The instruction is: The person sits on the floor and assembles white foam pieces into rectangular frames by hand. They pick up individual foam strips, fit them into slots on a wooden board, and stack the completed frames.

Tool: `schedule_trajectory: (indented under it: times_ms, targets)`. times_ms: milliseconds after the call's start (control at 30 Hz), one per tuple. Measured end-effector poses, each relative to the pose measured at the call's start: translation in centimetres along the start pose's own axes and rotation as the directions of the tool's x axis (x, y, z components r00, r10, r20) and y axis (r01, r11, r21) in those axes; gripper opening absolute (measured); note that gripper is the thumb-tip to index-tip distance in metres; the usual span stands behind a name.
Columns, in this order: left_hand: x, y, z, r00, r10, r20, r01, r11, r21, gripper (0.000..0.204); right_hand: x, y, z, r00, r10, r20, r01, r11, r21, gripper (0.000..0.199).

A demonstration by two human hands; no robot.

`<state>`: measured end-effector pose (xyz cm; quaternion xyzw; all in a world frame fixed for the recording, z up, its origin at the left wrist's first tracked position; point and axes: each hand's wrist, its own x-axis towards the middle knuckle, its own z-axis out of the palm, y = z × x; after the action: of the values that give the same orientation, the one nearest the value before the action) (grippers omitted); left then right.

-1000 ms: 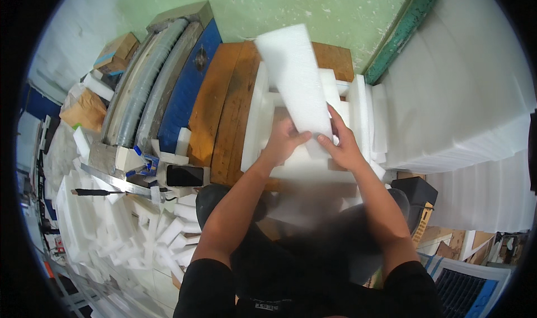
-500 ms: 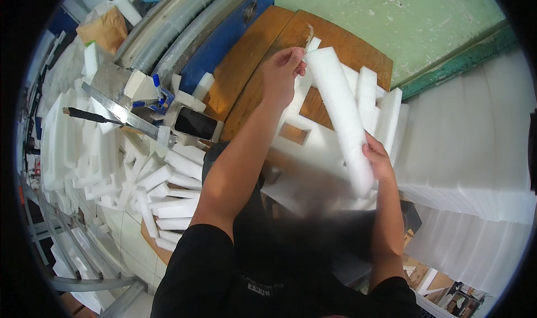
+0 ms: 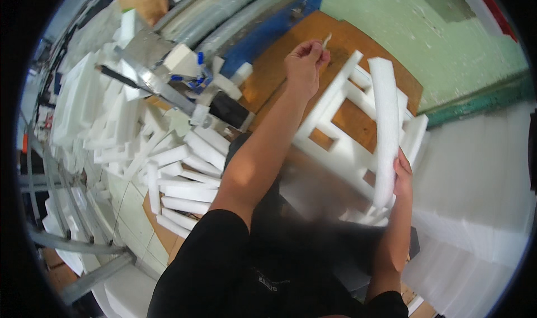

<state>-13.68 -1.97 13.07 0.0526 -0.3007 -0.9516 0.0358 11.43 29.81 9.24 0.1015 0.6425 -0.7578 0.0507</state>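
My right hand [image 3: 403,175] grips a long white foam bar [image 3: 385,122] near its lower end, and the bar stands up at a slight tilt. Between the closed fingertips of my left hand [image 3: 304,66] is a small, thin, pale strip [image 3: 326,40]; its kind is too small to make out. That hand is apart from the foam bar, off to its left. Under the bar lies a white foam frame [image 3: 342,130] with several rectangular cut-outs, resting on a brown wooden board [image 3: 260,74].
Several loose foam bars [image 3: 187,190] are piled at the left. Nearby are a metal bar with a black-handled tool [image 3: 120,76], blue-capped items [image 3: 197,78] and a dark phone-like slab [image 3: 230,110]. Stacked white foam sheets [image 3: 475,183] stand at the right, beside a green wall [image 3: 386,21].
My left hand has moved away from the foam bar's upper end, keeping the pale strip. The bar has turned more upright in my right hand. The whole view has shifted.
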Motion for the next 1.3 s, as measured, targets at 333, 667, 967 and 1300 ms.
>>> schedule_trajectory:
  times_ms: [333, 667, 967, 1300]
  targets:
    - [1.3, 3.1, -0.1, 0.989, 0.024, -0.148, -0.069, 0.948, -0.310, 0.064, 0.7, 0.9, -0.2, 1.000, -0.016, -0.013, 0.015, 0.997, -0.073, 0.070]
    - [-5.2, -4.6, 2.7, 0.975, 0.083, 0.205, -0.202, 0.714, 0.671, 0.027, 0.7, 0.8, 0.3, 0.993, 0.035, -0.110, -0.037, 0.999, -0.014, 0.069]
    - [-7.4, -7.1, 1.1, 0.849, -0.424, 0.316, -0.319, 0.065, 0.945, 0.032, 6.9, -10.0, 8.4, 0.878, -0.448, 0.169, 0.468, 0.729, -0.500, 0.069]
    - [-6.8, -11.5, -1.3, 0.502, -0.672, 0.545, -0.679, 0.085, 0.729, 0.026, 24.3, -15.5, 26.6, 0.679, -0.416, 0.605, 0.666, 0.004, -0.746, 0.063]
